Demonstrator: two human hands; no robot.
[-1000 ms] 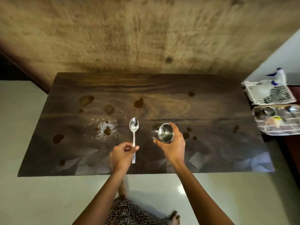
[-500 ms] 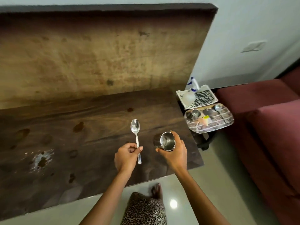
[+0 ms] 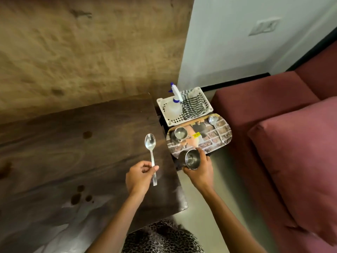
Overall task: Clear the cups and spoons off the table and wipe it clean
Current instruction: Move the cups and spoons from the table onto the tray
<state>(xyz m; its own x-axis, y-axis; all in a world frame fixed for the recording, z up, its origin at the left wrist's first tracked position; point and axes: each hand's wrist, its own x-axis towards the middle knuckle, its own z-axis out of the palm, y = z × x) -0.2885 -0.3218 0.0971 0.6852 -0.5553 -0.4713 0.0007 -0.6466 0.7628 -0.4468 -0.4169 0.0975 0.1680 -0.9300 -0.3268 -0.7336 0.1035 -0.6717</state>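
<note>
My left hand [image 3: 139, 177] grips a steel spoon [image 3: 151, 149] by its handle, bowl pointing away, above the right end of the dark wooden table [image 3: 76, 143]. My right hand [image 3: 199, 170] holds a steel cup [image 3: 190, 159] tilted toward me, just past the table's right edge and over the near rim of a patterned tray [image 3: 206, 141]. On that tray stand another steel cup [image 3: 179, 133] and a second spoon [image 3: 215, 126]. Brown stains [image 3: 78, 197] mark the tabletop.
Behind the tray sits a white plastic basket [image 3: 184, 106] with a spray bottle [image 3: 175, 101] and a striped cloth [image 3: 193, 105]. A maroon sofa [image 3: 282, 134] fills the right side. A textured wall rises behind the table; pale floor lies between table and sofa.
Both hands moved right with the spoon and cup; the cup went from over the table to beyond its right edge, at the tray. My view swung right too.
</note>
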